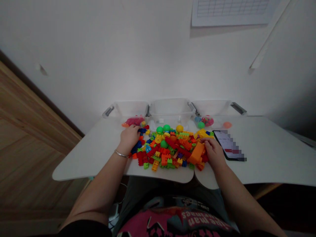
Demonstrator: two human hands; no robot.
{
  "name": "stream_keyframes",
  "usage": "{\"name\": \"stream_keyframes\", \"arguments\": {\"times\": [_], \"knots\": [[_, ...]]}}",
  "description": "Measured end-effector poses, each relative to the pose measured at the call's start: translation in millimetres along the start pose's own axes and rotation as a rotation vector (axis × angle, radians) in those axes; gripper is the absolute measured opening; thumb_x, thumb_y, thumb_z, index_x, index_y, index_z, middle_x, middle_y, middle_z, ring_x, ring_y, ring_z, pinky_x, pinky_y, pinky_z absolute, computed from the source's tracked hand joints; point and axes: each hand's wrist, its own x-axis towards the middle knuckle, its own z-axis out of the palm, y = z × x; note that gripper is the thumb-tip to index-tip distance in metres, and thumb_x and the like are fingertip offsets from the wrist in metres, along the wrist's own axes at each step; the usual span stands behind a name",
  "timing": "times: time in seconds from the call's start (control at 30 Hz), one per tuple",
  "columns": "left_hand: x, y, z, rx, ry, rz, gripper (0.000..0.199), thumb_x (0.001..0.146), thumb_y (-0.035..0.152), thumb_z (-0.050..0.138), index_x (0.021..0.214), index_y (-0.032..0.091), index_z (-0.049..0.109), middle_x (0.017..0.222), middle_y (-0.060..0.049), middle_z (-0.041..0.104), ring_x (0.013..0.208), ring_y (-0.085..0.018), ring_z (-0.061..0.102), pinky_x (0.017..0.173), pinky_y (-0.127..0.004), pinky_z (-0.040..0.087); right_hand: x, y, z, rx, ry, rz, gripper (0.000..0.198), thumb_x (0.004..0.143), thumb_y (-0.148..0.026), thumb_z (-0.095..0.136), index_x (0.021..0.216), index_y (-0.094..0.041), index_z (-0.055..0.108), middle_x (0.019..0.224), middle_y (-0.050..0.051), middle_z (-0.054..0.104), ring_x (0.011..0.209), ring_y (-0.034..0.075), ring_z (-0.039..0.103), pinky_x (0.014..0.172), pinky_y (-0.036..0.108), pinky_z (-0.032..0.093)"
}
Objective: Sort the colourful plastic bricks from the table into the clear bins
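Observation:
A heap of bright toy building bricks is spread over the white table, with green balls and a yellow ball among them. My left hand rests at the heap's left edge, its fingers curled beside blue bricks. What lies under those fingertips is hidden. On the right side, my right hand has its fingers bent together at the upper edge of a large orange block, which sits tilted over the smaller bricks.
Three clear plastic bins stand along the wall: the left bin holds pinkish-red pieces, the middle bin a small white item, the right bin balls. A phone lies right of my right hand. The table's front edge is near my body.

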Motion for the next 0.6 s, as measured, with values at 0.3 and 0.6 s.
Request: {"name": "stream_keyframes", "arguments": {"times": [0.3,0.6], "knots": [[3.8,0.5,7.3,-0.130,0.017,-0.058,0.036,0.084,0.021,0.055,0.117,0.026,0.069,0.120,-0.011,0.063,0.104,-0.027,0.065,0.084,-0.036,0.055,-0.4,-0.5,-0.1,0.006,0.006,0.005,0.027,0.087,-0.039,0.047,0.088,-0.023,0.068,0.095,0.007,0.071,0.094,0.025,0.063,0.087,0.042,0.047],[14.3,-14.2,15.7,-0.217,-0.026,-0.191,0.036,0.083,0.025,0.057,0.117,0.027,0.068,0.111,-0.010,0.071,0.099,-0.023,0.067,0.086,-0.034,0.052,-0.5,-4.1,-0.6,0.005,0.007,0.013,0.027,0.086,-0.040,0.047,0.087,-0.023,0.068,0.094,0.007,0.071,0.093,0.026,0.063,0.086,0.043,0.047]]}}
